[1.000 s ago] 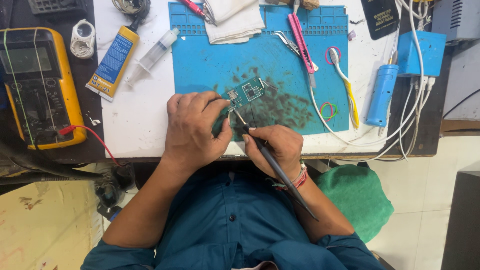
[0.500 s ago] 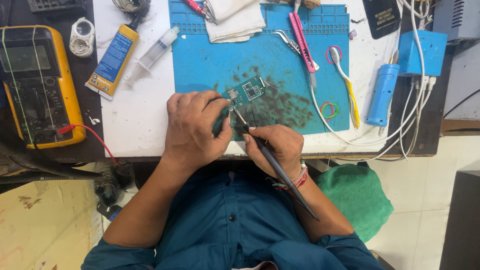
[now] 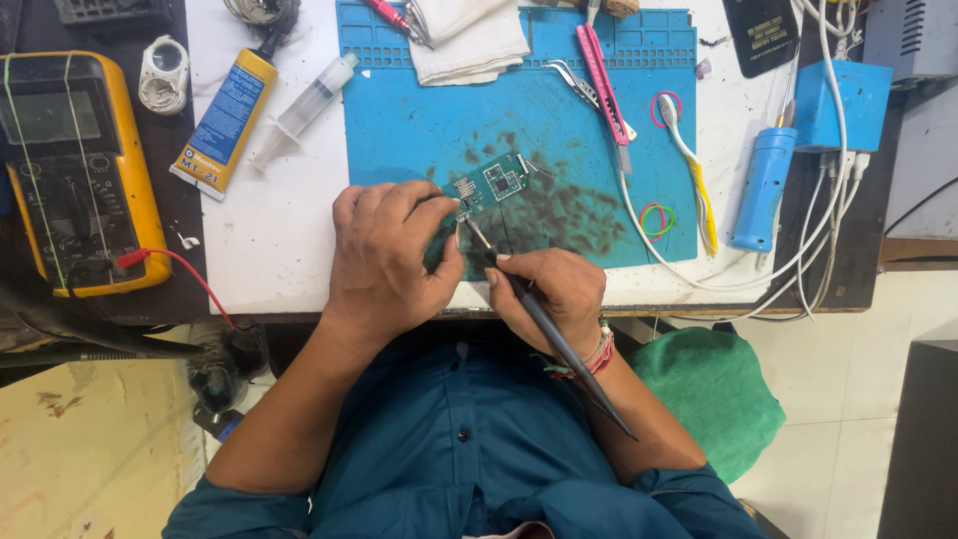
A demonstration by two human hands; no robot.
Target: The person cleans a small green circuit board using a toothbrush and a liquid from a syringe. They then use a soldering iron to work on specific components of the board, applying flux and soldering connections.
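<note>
Change since a second ago: none to speak of; both hands stay put, work ongoing. My left hand (image 3: 384, 250) pinches the green circuit board (image 3: 491, 184) at its near corner on the blue mat (image 3: 599, 120). My right hand (image 3: 549, 294) grips the soldering iron (image 3: 529, 304), tip at the board's edge. Containers: syringe (image 3: 304, 108) beyond my left hand, contents unclear
</note>
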